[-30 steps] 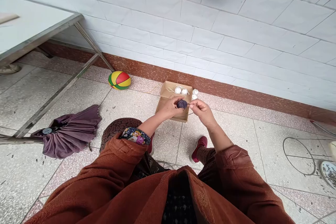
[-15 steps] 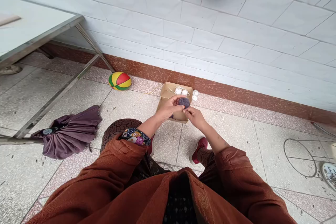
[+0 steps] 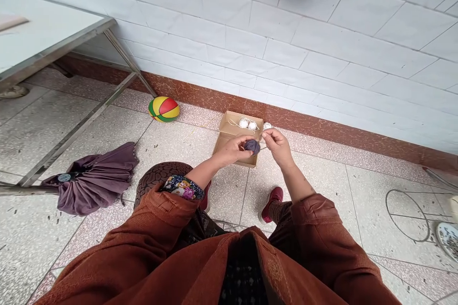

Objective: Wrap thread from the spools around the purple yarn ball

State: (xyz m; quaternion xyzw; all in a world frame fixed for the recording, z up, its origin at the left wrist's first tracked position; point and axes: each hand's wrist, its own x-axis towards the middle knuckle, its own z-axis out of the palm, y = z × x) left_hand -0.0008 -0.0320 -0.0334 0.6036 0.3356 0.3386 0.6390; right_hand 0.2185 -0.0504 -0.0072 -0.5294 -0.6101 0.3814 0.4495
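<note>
Two hands meet near the middle of the frame, above an open box (image 3: 224, 141) on the floor (image 3: 193, 145); the left hand (image 3: 231, 151) has its grip clamped on a dark yarn ball (image 3: 252, 147), thumb on the near side and fingers on the far side; the right hand (image 3: 281, 150), just to the right of it, has thumb and forefinger together on a thin strand (image 3: 261, 138) by the yarn ball; the yarn ball thus sits in the left grip, in front of the box in this view; two white balls (image 3: 244, 123) lie in the upper part of the box, with loose white string about them, and more white yarn (image 3: 267, 126) shows just beyond its right edge; left of the box, near the wall (image 3: 222, 14), lies a red, yellow and green ball (image 3: 163, 109); a purple umbrella (image 3: 98, 181) lies at centre left, below the desk (image 3: 53, 28) at upper left; a wire frame (image 3: 408, 213) and a round dish (image 3: 443, 227) with dark bits are at lower right
</note>
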